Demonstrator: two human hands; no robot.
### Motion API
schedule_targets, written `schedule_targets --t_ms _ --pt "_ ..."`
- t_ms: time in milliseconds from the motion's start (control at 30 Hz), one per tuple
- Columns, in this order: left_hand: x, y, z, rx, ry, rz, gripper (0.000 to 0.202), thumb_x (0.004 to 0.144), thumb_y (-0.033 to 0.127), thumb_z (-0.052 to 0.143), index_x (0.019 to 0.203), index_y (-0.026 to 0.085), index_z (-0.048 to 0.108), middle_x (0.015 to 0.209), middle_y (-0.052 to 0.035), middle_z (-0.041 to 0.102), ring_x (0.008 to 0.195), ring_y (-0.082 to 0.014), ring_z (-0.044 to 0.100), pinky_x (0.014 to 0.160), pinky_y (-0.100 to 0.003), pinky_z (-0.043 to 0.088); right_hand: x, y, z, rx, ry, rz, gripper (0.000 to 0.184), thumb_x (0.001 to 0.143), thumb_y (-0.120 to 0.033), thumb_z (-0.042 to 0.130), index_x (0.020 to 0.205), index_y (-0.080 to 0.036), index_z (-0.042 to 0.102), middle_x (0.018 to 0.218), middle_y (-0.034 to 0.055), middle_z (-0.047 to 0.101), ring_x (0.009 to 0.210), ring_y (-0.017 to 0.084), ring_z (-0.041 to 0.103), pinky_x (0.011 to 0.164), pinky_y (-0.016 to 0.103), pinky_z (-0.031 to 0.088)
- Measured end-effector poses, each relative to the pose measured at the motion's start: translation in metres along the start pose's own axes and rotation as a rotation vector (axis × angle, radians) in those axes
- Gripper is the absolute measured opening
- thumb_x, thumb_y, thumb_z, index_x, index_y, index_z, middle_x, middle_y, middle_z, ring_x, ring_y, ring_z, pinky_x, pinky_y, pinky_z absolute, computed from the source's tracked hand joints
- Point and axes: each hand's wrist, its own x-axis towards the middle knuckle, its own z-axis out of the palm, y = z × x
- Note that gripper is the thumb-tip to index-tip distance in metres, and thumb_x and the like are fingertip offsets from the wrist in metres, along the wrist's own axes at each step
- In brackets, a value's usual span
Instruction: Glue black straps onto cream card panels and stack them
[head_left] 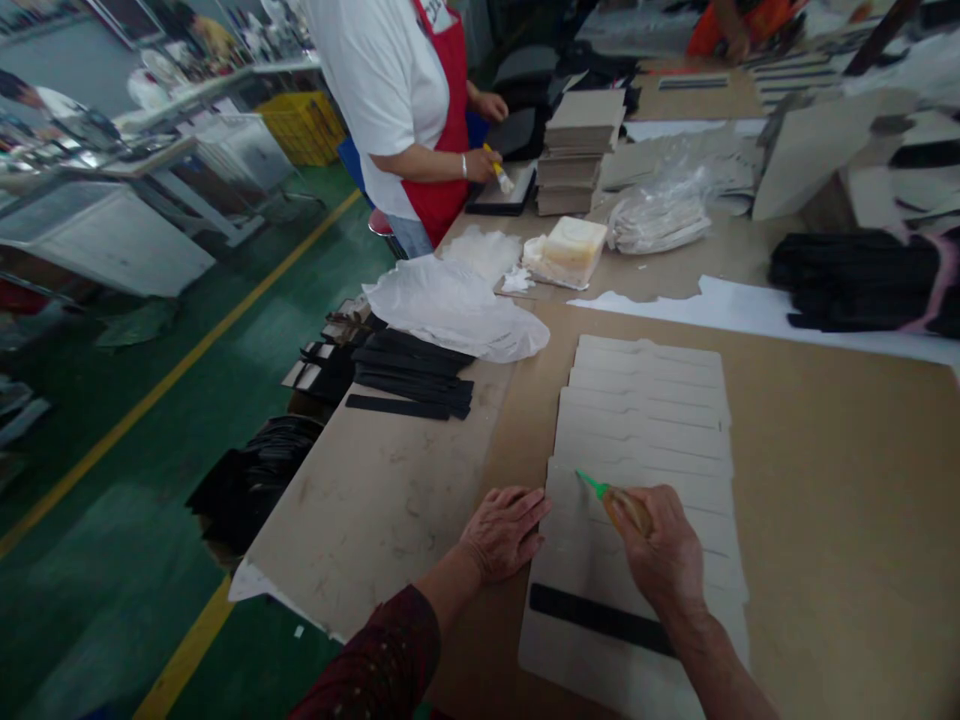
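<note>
A row of overlapping grey cardboard pieces (645, 420) lies on the brown table in front of me. The nearest piece carries a black strip (600, 618). My right hand (664, 555) is closed round a small glue bottle with a green nozzle (611, 497), and the tip touches one of the cards. My left hand (502, 530) lies flat with fingers stretched out, pressing on the left edge of the cards.
Black strips (412, 375) and crumpled white plastic (457, 305) lie to the left on the table. A person in a white shirt and red apron (409, 110) holds a brush at the far end. Stacked cardboard (577, 150), a pale block (566, 250) and black piles (855, 280) sit beyond.
</note>
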Motion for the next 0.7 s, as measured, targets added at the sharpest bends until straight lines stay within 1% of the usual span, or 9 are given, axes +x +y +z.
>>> schedule_targets --t_ms 167,233,300,433,567,700 --pt "0.0 0.001 -0.001 0.007 0.004 0.001 0.054 0.099 0.045 0.046 0.151 0.031 0.039 0.149 -0.0037 0.05 0.129 -0.027 0.043 0.103 -0.046 0.037 -0.003 -0.007 0.014 0.066 -0.058 0.0 0.022 0.095 -0.044 0.057 0.091 -0.023 0.064 0.086 0.002 0.057 0.076 0.018 0.058 0.069 0.031 0.045" --pt "-0.001 0.001 -0.001 0.01 0.008 0.002 0.054 0.099 0.045 0.046 0.151 0.031 0.039 0.149 -0.0043 0.051 0.128 -0.0272 0.043 0.103 -0.046 0.037 -0.004 -0.009 0.018 0.102 -0.066 0.03 0.022 0.094 -0.043 0.057 0.09 -0.023 0.064 0.086 0.0022 0.058 0.077 0.018 0.058 0.069 0.031 0.046" --pt "-0.001 0.001 -0.001 0.011 0.012 0.007 0.055 0.099 0.045 0.046 0.151 0.031 0.038 0.148 -0.0042 0.051 0.127 -0.0271 0.044 0.103 -0.046 0.037 -0.003 -0.009 0.017 0.132 -0.036 0.092 0.023 0.092 -0.045 0.059 0.089 -0.022 0.064 0.085 0.0021 0.058 0.077 0.018 0.058 0.069 0.032 0.046" --pt "-0.001 0.0 -0.001 0.015 0.024 0.016 0.054 0.099 0.045 0.045 0.151 0.031 0.038 0.149 -0.0032 0.051 0.128 -0.0268 0.044 0.103 -0.045 0.037 0.006 -0.005 0.013 0.187 0.095 0.196 0.025 0.087 -0.046 0.062 0.088 -0.021 0.063 0.083 0.0021 0.06 0.075 0.018 0.058 0.068 0.031 0.046" --pt "-0.001 -0.001 -0.001 0.04 0.021 0.017 0.056 0.099 0.045 0.046 0.152 0.032 0.036 0.149 -0.003 0.051 0.127 -0.0271 0.044 0.102 -0.045 0.038 0.022 -0.002 0.018 0.172 0.144 0.195 0.026 0.086 -0.047 0.062 0.086 -0.021 0.063 0.084 0.0029 0.06 0.076 0.019 0.057 0.069 0.033 0.046" --pt "-0.001 -0.001 -0.001 0.031 0.02 0.016 0.056 0.098 0.044 0.046 0.153 0.032 0.036 0.149 -0.0027 0.051 0.127 -0.0268 0.044 0.102 -0.045 0.039 0.032 -0.002 0.028 0.153 0.122 0.166 0.024 0.088 -0.045 0.06 0.087 -0.021 0.063 0.084 0.0019 0.058 0.076 0.018 0.056 0.069 0.032 0.044"
